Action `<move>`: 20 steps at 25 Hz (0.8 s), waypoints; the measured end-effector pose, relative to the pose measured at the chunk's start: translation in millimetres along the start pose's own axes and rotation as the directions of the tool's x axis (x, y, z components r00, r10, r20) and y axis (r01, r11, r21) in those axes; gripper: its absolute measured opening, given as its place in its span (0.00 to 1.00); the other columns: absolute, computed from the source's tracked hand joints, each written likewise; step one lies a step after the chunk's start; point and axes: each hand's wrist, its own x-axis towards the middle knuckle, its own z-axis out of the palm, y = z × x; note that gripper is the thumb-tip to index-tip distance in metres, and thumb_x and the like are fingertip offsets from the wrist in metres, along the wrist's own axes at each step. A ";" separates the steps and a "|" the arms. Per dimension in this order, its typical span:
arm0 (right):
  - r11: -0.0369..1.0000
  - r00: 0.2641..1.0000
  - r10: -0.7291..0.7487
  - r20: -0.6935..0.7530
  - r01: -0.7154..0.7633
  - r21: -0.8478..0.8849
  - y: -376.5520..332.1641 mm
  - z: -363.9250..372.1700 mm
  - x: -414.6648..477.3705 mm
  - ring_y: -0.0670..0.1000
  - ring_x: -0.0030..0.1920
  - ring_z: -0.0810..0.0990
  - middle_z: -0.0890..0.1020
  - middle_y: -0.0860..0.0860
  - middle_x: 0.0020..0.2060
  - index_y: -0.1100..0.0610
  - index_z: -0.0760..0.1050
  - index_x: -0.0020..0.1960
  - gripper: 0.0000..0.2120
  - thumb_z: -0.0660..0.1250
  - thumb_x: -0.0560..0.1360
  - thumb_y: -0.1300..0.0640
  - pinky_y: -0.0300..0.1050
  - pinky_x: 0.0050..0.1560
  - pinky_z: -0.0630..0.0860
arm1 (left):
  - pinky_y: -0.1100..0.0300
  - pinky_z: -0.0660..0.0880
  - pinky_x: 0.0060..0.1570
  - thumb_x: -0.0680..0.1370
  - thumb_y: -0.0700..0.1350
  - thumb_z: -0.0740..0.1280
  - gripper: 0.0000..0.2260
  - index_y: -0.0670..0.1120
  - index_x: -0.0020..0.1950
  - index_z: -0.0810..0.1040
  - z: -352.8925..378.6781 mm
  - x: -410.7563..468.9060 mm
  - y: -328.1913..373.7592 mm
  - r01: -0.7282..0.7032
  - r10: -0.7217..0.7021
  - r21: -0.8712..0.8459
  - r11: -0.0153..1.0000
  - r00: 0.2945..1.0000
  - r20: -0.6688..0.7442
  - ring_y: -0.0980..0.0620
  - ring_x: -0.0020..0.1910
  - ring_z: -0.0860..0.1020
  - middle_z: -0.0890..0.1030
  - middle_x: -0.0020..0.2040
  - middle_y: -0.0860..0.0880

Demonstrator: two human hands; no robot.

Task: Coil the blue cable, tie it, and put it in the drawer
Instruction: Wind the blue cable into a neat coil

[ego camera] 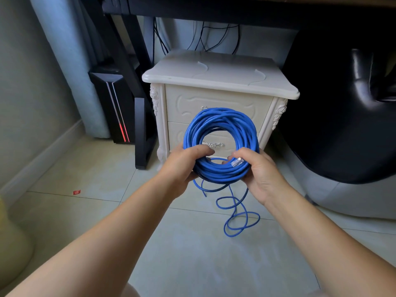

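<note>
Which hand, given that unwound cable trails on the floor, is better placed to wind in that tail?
Probably the right hand. The left hand grips the coiled blue cable, steadying it, while the loose tail loops on the floor below the right, whose fingers only pinch near the connector.

You are looking down at a pale tiled floor (188,254) with dark grout lines crossing it. A white cabinet (214,97) is standing on its carved feet in the middle, at the back. Just left of it a black desk leg (142,133) is resting on the tiles, and behind that a black PC tower (113,108) is glowing with a red stripe. A small red scrap (77,192) is lying alone on the left. Loose loops of the cable (214,125) are lying on the tiles in front of the cabinet. A pale grey base (342,200) is sitting at the right, and something yellow (12,243), blurred, is sitting at the near left.
</note>
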 end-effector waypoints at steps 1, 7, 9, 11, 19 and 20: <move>0.999 0.999 -0.026 -0.031 0.025 -0.028 -2.4 -0.8 0.9 0.54 0.35 0.77 0.77 0.58 0.35 0.59 0.75 0.45 0.07 0.67 0.69 0.68 0.46 0.42 0.74 | 0.54 0.79 0.48 0.74 0.41 0.71 0.07 0.43 0.51 0.77 -1.3 0.4 -0.6 0.014 -0.016 0.054 0.998 0.999 0.034 0.50 0.39 0.80 0.79 0.40 0.46; 0.949 0.991 -0.126 -0.033 0.111 -0.295 -17.3 -10.5 4.1 0.52 0.34 0.73 0.75 0.56 0.34 0.58 0.72 0.45 0.15 0.67 0.58 0.61 0.40 0.31 0.69 | 0.57 0.77 0.53 0.69 0.46 0.78 0.32 0.56 0.70 0.71 -11.0 2.3 11.4 -0.142 0.130 0.087 0.986 0.983 0.127 0.56 0.53 0.82 0.82 0.57 0.55; 0.896 0.988 -0.155 -0.003 0.140 -0.422 -18.1 -10.9 2.9 0.48 0.32 0.75 0.76 0.49 0.32 0.57 0.73 0.45 0.18 0.68 0.55 0.60 0.42 0.34 0.71 | 0.57 0.73 0.62 0.65 0.47 0.80 0.40 0.61 0.73 0.66 -14.4 5.3 10.9 -0.263 0.232 0.229 0.937 0.960 0.155 0.57 0.63 0.77 0.75 0.66 0.54; 0.825 0.987 -0.151 0.058 0.158 -0.543 -19.1 -10.8 0.3 0.48 0.34 0.77 0.80 0.48 0.35 0.55 0.75 0.50 0.22 0.69 0.55 0.58 0.46 0.37 0.75 | 0.62 0.69 0.65 0.65 0.47 0.81 0.42 0.64 0.72 0.65 -15.3 4.8 9.6 -0.378 0.303 0.455 0.807 0.925 0.231 0.63 0.67 0.70 0.69 0.71 0.56; 0.867 0.955 -0.104 0.276 0.223 -0.445 -28.4 -9.4 -2.0 0.52 0.37 0.77 0.79 0.52 0.37 0.55 0.77 0.53 0.24 0.68 0.57 0.64 0.47 0.39 0.73 | 0.73 0.75 0.44 0.68 0.39 0.78 0.35 0.56 0.70 0.69 -9.0 0.3 9.3 -0.420 0.329 0.557 0.716 0.907 0.262 0.65 0.43 0.80 0.80 0.53 0.59; 0.876 0.958 -0.097 0.270 0.211 -0.433 -27.6 -9.2 -1.3 0.52 0.37 0.76 0.79 0.53 0.37 0.55 0.77 0.53 0.24 0.68 0.57 0.64 0.48 0.40 0.73 | 0.71 0.75 0.40 0.68 0.38 0.76 0.29 0.54 0.65 0.73 -6.3 0.5 8.3 -0.413 0.351 0.573 0.708 0.910 0.222 0.65 0.38 0.79 0.81 0.47 0.58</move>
